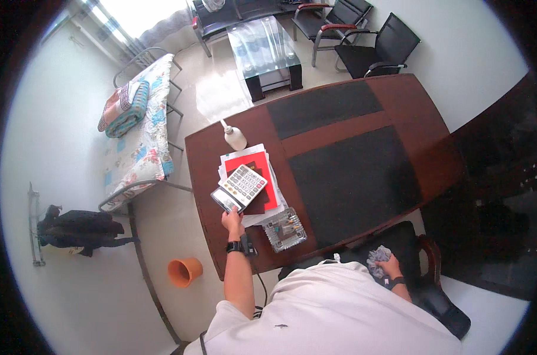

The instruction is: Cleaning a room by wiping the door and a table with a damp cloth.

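My left hand (233, 222) grips the display end of a white desktop calculator (247, 184), which is tilted over a stack of papers. Under the calculator lie a dark red booklet (260, 205) and a bright red folder or sheet (272, 195), on top of white papers (255, 220). My right hand (389, 267), low at my right side above a black chair, is closed on a crumpled greyish cloth (377, 261). A square clear glass ashtray (275, 243) with small items in it sits near the papers. Behind the stack stands a white pump bottle (235, 138).
A brown wooden desk (344, 126) with black panels spans the front. A small black device (250, 246) with a cable lies near my left wrist. On the floor at left is an orange bin (197, 268); beyond are a bed (157, 120) and a glass coffee table (262, 42).
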{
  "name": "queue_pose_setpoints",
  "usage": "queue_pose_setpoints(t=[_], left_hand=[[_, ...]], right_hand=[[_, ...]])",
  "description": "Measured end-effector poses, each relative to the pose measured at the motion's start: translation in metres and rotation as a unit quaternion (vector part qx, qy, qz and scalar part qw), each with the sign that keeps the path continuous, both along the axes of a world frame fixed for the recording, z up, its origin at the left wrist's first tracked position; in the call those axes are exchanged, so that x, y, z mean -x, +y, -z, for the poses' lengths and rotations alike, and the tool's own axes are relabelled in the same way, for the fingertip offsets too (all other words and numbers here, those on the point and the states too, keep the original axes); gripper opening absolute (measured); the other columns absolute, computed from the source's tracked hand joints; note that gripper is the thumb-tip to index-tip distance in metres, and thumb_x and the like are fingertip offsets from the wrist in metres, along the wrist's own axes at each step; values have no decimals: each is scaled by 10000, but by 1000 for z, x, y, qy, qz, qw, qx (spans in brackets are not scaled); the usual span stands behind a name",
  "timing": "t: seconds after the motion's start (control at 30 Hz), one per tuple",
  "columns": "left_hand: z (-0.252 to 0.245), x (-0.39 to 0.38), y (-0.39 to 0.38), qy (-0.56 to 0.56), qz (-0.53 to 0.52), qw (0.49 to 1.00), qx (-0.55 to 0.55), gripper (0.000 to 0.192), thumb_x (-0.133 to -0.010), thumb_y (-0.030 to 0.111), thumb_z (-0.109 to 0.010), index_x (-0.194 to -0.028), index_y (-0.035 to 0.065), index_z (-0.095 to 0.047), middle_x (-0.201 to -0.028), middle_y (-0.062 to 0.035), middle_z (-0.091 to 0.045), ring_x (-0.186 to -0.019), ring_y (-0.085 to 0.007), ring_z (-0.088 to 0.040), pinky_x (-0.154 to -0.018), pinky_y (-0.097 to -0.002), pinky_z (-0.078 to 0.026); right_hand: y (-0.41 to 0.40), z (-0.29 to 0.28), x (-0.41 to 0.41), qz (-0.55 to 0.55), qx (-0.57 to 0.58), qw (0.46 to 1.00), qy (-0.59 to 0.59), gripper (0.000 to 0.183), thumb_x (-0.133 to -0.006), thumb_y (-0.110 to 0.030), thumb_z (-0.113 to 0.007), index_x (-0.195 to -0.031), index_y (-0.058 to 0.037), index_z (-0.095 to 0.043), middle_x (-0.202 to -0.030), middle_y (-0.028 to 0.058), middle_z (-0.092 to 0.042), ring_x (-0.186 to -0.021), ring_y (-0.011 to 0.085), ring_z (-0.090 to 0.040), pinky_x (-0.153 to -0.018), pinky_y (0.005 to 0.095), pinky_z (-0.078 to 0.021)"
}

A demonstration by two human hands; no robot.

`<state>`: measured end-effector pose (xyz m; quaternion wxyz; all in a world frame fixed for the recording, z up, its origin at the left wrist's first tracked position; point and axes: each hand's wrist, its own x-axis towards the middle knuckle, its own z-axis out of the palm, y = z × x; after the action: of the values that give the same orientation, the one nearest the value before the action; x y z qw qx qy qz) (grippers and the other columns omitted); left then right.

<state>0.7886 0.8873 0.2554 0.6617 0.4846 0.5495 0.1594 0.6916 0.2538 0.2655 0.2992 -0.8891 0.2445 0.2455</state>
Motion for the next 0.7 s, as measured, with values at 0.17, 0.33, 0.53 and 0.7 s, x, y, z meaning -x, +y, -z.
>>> queue_pose_setpoints(t=[0.17, 0.33, 0.53, 0.7], left_hand=[[29, 23, -1, -68, 25, 994, 82, 303, -882, 77, -685, -1158, 31, -567, -1028, -89, -638, -827, -195, -640, -597, -296, -570], [21, 12, -24, 18, 132, 991, 17, 295, -856, 217, -732, -1042, 35, -592, -808, -55, -633, -543, -163, -600, -415, -279, -479], [31, 24, -14, 89, 201, 975, -31, 449, -937, 451, -585, -892, 5, -622, -664, -74, -616, -478, -166, -593, -396, -298, -470], [48, 65, 6, 18, 178, 982, -57, 380, -961, 334, -521, -847, 3, -669, -638, -66, -635, -485, -138, -599, -414, -283, -451]], right_hand=[[0, 3, 20, -23, 11, 1000, -8, 643, -627, -185, -884, -1190, -33, -613, -1158, 143, -685, -1079, 280, -654, -952, 362, -494], [5, -8, 34, -9, 10, 1000, -12, 732, -618, -215, -877, -1258, -28, -576, -1195, 156, -666, -1111, 292, -634, -961, 375, -490], [30, -21, 49, -36, 8, 997, -74, 675, -630, -233, -892, -1200, -26, -598, -1173, 158, -677, -1100, 299, -647, -961, 366, -493], [51, -49, 42, -41, 59, 997, -34, 655, -649, -220, -852, -1214, -30, -582, -1174, 207, -660, -1109, 352, -631, -958, 395, -492]])
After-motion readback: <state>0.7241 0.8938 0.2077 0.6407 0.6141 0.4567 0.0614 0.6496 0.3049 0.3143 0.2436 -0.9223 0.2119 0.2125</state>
